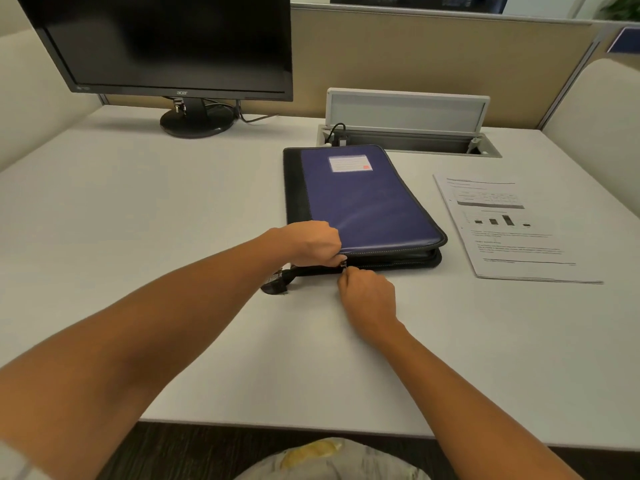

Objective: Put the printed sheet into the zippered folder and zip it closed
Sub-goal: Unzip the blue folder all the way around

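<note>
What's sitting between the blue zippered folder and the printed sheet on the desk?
Nothing. The head view shows only a bare strip of white desk between the folder and the printed sheet, which lie apart.

Mat'ls: zippered folder (pixel 363 202) cover blue, vinyl-like, smooth, slight sheen; spine black, matt, grainier. zip pull (pixel 344 264) metal, shiny. printed sheet (pixel 512 233) paper, matt. desk (pixel 156 220) white, smooth, matt. monitor (pixel 166 39) black plastic. partition (pixel 415 57) cloth-like.
</note>
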Demonstrator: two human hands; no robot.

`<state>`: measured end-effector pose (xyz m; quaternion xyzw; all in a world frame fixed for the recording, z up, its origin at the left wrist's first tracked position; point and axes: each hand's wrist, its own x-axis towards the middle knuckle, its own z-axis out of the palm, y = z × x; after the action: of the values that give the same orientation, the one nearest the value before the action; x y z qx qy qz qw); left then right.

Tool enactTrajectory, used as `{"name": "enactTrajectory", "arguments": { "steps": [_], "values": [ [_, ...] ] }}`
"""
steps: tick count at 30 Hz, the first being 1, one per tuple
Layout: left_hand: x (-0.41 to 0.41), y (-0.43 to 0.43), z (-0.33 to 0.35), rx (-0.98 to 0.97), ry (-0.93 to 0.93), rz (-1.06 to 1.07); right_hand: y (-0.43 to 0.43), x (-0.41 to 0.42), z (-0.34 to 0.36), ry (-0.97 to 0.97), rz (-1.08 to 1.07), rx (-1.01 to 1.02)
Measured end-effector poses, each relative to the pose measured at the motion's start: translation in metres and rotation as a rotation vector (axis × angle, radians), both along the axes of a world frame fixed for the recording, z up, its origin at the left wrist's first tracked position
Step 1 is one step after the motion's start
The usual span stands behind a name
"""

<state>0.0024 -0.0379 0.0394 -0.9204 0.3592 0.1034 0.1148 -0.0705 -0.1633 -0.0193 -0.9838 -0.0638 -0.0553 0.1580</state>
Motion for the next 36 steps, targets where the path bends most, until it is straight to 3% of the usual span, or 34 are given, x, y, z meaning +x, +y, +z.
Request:
{"name": "enactTrajectory", "arguments": {
  "steps": [18, 36],
  "values": [
    [0.005, -0.011, 0.001, -0.093, 0.019, -0.014, 0.053, -0.029, 0.005, 0.061, 0.341, 0.064],
    [-0.001, -0.006, -0.005, -0.081, -0.006, 0.043, 0.049, -0.026, 0.000, 0.012, 0.377, 0.107]
  ]
}}
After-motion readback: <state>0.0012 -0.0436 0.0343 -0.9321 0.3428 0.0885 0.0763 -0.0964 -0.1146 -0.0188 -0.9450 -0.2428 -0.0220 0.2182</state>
